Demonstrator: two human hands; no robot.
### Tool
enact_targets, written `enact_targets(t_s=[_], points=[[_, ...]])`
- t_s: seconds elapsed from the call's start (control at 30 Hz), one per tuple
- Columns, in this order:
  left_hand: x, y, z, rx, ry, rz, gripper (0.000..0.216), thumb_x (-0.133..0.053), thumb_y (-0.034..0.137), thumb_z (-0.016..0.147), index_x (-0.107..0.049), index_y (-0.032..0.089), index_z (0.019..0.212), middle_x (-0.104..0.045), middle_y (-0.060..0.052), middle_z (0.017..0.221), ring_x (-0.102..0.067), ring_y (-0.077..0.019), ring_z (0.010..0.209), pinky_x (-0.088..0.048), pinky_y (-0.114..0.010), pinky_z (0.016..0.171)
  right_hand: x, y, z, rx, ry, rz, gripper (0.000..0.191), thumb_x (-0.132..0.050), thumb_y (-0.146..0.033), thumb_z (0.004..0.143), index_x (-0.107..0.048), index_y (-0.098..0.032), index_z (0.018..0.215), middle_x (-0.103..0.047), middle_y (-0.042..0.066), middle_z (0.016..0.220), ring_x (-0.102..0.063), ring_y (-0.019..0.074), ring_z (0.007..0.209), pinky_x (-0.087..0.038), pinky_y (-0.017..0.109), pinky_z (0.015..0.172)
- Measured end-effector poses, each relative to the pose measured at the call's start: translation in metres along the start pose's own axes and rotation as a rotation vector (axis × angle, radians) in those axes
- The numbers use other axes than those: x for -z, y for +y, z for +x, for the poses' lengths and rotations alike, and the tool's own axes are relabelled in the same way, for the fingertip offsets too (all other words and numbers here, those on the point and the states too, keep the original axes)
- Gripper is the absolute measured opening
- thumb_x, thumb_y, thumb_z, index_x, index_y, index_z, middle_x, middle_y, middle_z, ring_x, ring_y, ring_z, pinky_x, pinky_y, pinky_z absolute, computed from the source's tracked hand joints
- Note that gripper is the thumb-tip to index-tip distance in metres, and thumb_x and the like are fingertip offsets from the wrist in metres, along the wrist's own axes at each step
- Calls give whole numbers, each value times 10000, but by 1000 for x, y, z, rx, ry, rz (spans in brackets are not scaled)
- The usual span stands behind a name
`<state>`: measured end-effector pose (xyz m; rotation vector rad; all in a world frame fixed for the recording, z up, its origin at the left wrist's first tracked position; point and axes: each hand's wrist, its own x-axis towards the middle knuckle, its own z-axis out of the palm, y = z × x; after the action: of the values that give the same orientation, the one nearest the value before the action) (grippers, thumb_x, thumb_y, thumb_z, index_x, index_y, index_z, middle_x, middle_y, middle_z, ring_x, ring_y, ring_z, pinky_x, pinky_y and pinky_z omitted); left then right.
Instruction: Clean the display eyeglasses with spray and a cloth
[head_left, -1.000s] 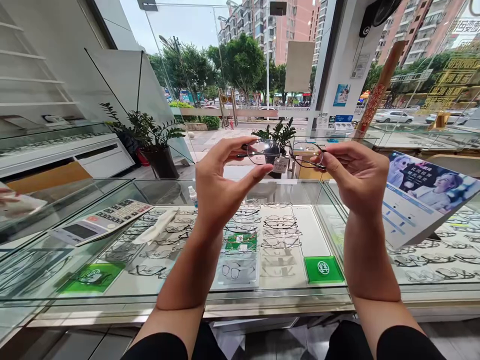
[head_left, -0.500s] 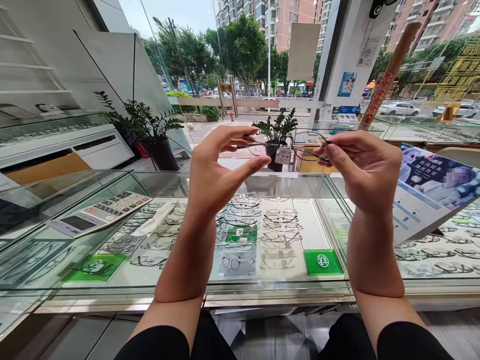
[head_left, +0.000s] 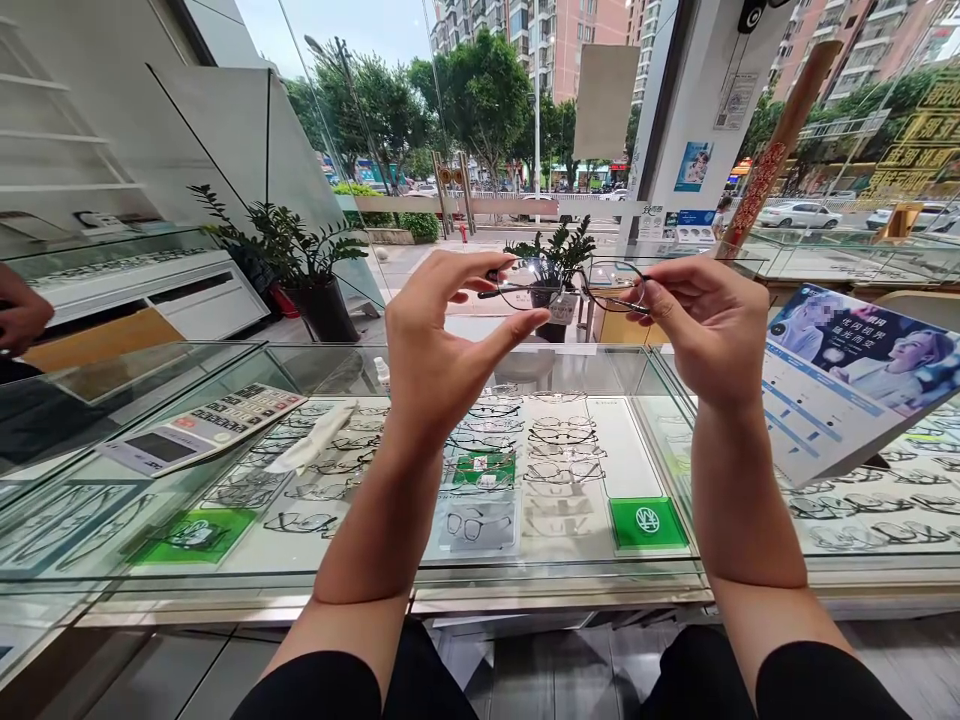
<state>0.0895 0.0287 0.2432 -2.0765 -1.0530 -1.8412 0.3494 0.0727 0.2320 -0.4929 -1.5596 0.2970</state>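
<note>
A pair of thin dark-framed eyeglasses (head_left: 611, 287) is held up above the counter between my two hands. A small pale tag hangs at the lens on the left. My left hand (head_left: 442, 350) has its index finger at the left end of the frame, its thumb apart below and other fingers curled behind. With thumb and fingers pinched, my right hand (head_left: 705, 325) grips the right end of the eyeglasses. Beneath my hands, rows of eyeglasses (head_left: 564, 435) lie inside the glass display case (head_left: 562, 577).
A calculator (head_left: 202, 430) and a white cloth-like strip (head_left: 311, 440) rest on the glass at left. A printed sign (head_left: 847, 390) stands at right. Potted plants (head_left: 322, 300) are beyond the counter. Another person's hand (head_left: 22, 310) shows at the left edge.
My right hand has moved slightly left, and the eyeglasses have turned a little. More of the printed sign shows. Another person's hand has come into view at the left edge.
</note>
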Motion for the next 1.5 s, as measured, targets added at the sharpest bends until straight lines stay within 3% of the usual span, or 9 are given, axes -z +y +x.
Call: enact_targets(t_s=[0.33, 0.47, 0.6, 0.83, 0.93, 1.07, 1.17, 1.33, 1.5], points=[[-11, -15, 4, 76, -71, -32, 556, -927, 686, 833, -804, 327, 1239, -767, -77, 1266, -699, -299, 1195, -595, -454, 1035, 11, 0, -5, 35, 52, -188, 191, -771, -467, 1030, -803, -279, 1013, -798, 29, 928, -801, 222, 854, -715, 415, 823], [-25, -11, -3, 149, -6, -69, 366, -804, 651, 964, -825, 288, 1002, -748, -63, 954, -699, -255, 981, -576, -420, 865, 9, 1, -19, 70, 33, -328, 165, -745, -440, 1045, -812, -291, 1015, -816, 39, 967, -783, 234, 871, -702, 424, 837], [-49, -11, -11, 296, -214, -165, 509, -719, 689, 1001, -796, 239, 776, -620, -20, 643, -614, -192, 712, -455, -348, 631, -1, 13, -44, 173, -18, -500, 141, -714, -373, 1067, -822, -282, 1053, -845, 67, 991, -783, 247, 888, -653, 447, 879], [-82, -40, -13, 481, -346, -279, 578, -798, 779, 859, -804, 212, 745, -704, -38, 676, -626, -180, 714, -450, -303, 615, -12, 42, -79, 318, -199, -706, 192, -649, -227, 1093, -828, -279, 1141, -887, 85, 1063, -804, 255, 941, -563, 430, 771], [-90, -55, -12, 575, -418, -330, 471, -867, 680, 802, -825, 212, 764, -659, -24, 614, -589, -169, 668, -441, -306, 613, -17, 48, -88, 369, -261, -760, 210, -618, -208, 1115, -817, -272, 1134, -884, 77, 1056, -777, 230, 883, -485, 418, 711], [-100, -77, -11, 699, -499, -311, 263, -847, 483, 790, -828, 223, 754, -495, 26, 492, -450, -142, 550, -365, -317, 585, -28, 59, -97, 338, -346, -895, 247, -562, -253, 1152, -792, -262, 1061, -798, 41, 817, -633, 197, 698, -342, 416, 640], [-106, -90, -13, 659, -575, -240, 247, -828, 448, 787, -812, 209, 728, -531, 11, 516, -472, -151, 571, -384, -329, 627, -28, 77, -101, 272, -342, -880, 317, -559, -360, 1141, -730, -240, 903, -713, 41, 737, -571, 192, 672, -327, 401, 659], [-115, -93, -27, 399, -830, 94, 219, -817, 428, 828, -836, 219, 767, -682, -53, 654, -643, -229, 704, -454, -365, 741, 7, 122, -95, 11, -18, -879, 463, -515, -369, 1082, -401, -254, 648, -501, 11, 607, -429, 167, 593, -280, 374, 648], [-133, -90, -46, 262, -1016, 408, 178, -751, 327, 901, -899, 236, 941, -833, -132, 938, -758, -341, 997, -507, -414, 885, 29, 151, -94, -224, -38, -906, 524, -581, -293, 1016, -258, -257, 605, -319, -33, 539, -304, 142, 549, -226, 361, 617]])
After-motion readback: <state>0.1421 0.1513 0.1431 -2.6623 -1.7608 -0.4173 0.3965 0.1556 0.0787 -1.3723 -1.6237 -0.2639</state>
